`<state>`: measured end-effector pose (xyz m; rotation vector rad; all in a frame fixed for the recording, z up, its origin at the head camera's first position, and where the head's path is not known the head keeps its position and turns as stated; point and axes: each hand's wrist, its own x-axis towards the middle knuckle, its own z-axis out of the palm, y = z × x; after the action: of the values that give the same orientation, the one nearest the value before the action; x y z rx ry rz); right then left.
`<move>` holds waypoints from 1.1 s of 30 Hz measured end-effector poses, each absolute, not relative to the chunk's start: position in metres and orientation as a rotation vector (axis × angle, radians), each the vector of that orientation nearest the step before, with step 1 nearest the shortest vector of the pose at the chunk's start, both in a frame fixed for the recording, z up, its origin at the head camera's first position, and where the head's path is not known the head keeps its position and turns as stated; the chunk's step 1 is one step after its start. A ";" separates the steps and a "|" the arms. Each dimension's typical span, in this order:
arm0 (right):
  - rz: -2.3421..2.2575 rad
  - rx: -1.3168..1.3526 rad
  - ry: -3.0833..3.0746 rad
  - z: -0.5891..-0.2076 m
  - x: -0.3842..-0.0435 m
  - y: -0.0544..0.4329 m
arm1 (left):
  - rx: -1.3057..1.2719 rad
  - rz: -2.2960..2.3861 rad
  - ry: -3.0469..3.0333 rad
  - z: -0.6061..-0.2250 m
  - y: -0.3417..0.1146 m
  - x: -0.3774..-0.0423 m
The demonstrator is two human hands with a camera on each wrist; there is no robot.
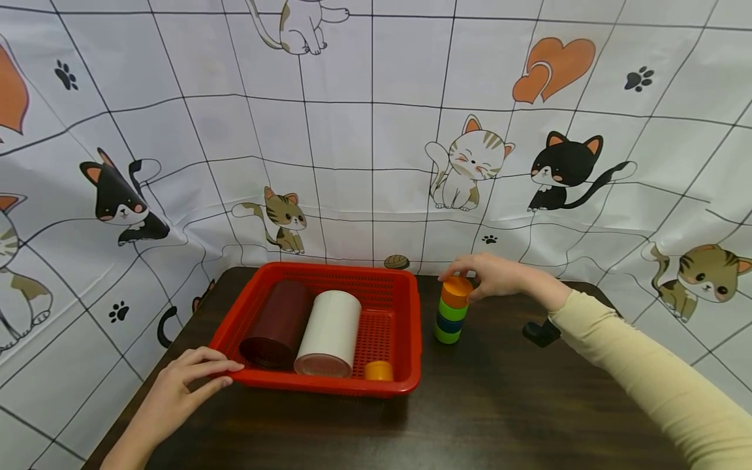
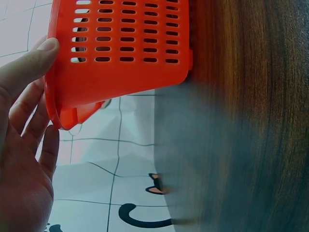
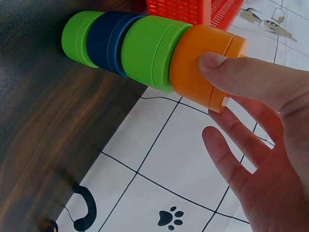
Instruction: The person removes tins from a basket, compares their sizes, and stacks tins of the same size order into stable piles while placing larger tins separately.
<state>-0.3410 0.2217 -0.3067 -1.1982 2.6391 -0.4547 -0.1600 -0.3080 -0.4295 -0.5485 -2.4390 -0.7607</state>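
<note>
At the basket's front left corner, my left hand (image 1: 183, 386) grips the rim of the red plastic basket (image 1: 267, 377); the left wrist view has the thumb (image 2: 46, 46) on one side of the rim. To the right of the basket, small round lidded jars stand stacked upright on the table. From the top come an orange jar (image 3: 198, 65), a green jar (image 3: 149, 50), a dark blue jar (image 3: 108, 42) and another green jar (image 3: 77, 38). My right hand (image 1: 492, 274) holds the top orange jar between thumb and fingers.
Inside the basket lie a dark maroon cylinder (image 1: 282, 320), a white cylinder (image 1: 333, 326) and a small orange jar (image 1: 378, 371). All stands on a dark wooden table (image 1: 482, 411). Behind it hangs a white sheet (image 1: 405, 130) with printed cats. A black object (image 1: 540, 333) lies near the right forearm.
</note>
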 end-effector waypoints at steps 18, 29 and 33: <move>-0.394 -1.147 2.618 -0.303 -0.340 0.221 | -0.550 -0.748 -2.432 -0.429 -0.308 -0.160; -0.356 -1.133 2.603 -0.289 -0.338 0.203 | -0.542 -0.753 -2.440 -0.428 -0.308 -0.159; -0.316 -1.204 2.591 -0.284 -0.337 0.186 | -0.547 -0.753 -2.440 -0.428 -0.308 -0.159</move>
<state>-0.3368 0.1865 -0.2835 -1.2040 2.5913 -0.3157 -0.1593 -0.3080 -0.4277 -0.5471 -2.4402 -0.7533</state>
